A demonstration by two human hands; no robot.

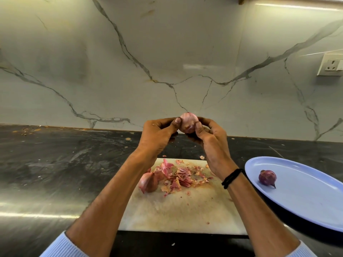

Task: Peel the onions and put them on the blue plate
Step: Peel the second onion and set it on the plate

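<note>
Left hand and right hand each grip the onion at frame centre in a light pinch; likely fault: it slips and drops onto the desk.

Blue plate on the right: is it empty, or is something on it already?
Not empty. The blue plate holds one dark purple onion, lying near its left side.

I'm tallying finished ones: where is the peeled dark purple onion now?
In the head view, the peeled dark purple onion lies on the oval blue plate, at the right, just right of the white cutting board.
</note>
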